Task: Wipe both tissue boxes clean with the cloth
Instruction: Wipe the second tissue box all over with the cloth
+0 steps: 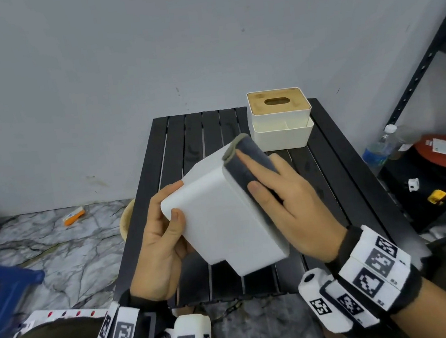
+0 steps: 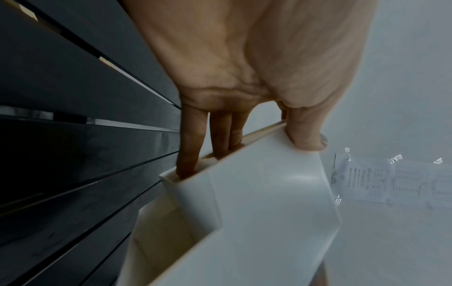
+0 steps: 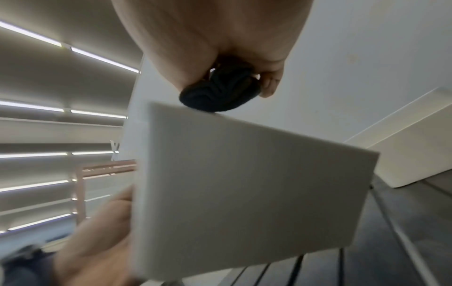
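My left hand [image 1: 167,229] grips a white tissue box [image 1: 222,219], tilted in the air above the black slatted table [image 1: 330,183]. In the left wrist view the thumb lies on the box [image 2: 269,203] and the fingers [image 2: 190,154] reach into its side compartment. My right hand [image 1: 275,190] presses a dark folded cloth [image 1: 246,163] flat against the box's right face with straight fingers. The right wrist view shows the cloth [image 3: 217,94] bunched under the palm at the edge of the box [image 3: 244,193]. A second tissue box [image 1: 280,117] with a wooden lid stands at the table's back right.
A grey wall rises just behind the table. At the right stands a black metal shelf [image 1: 427,59] holding a water bottle [image 1: 379,146] and a red object [image 1: 438,148]. A blue stool [image 1: 1,294] sits at the left on the marble floor.
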